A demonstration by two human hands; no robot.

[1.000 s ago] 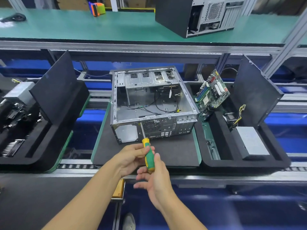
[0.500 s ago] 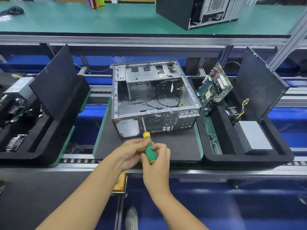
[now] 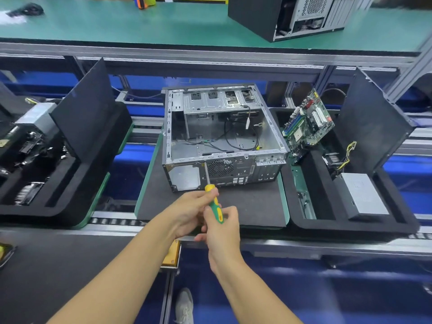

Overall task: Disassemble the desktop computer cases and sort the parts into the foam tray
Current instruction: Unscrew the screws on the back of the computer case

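computer case (image 3: 222,139), boxy steel, left hand (image 3: 188,215) and right hand (image 3: 223,230), each grip round green-yellow screwdriver (image 3: 217,211)

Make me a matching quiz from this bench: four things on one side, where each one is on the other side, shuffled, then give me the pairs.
Things
1. screwdriver
2. circuit board
3. open computer case
4. grey metal box

Places
A. lying flat at the near end of the right foam tray
B. on the dark mat in the middle
C. gripped by the left hand and right hand
D. propped on edge at that tray's far end

Pairs: 1-C, 2-D, 3-B, 4-A
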